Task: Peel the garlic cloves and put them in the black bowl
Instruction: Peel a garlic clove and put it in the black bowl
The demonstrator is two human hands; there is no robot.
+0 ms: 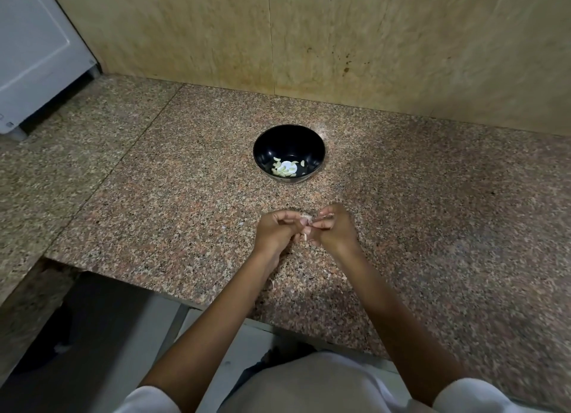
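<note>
Currently left grip (278, 231) holds garlic clove (306, 218) steady, right grip (333, 227) pinches its skin (325, 217) to strip; black bowl (287, 140) nearby, farther back

Black bowl (287, 142): round, glossy, sitting upright on counter (432, 202), well beyond both hands.
Peeled cloves (283, 169): pale, lying in small heap on bowl bottom, one lying slightly apart at right.
Garlic clove (306, 218): whitish, being pinched between fingertips of left hand (278, 231) and right hand (333, 228), above counter.
Skin strip (304, 236): hanging just below clove.
</note>
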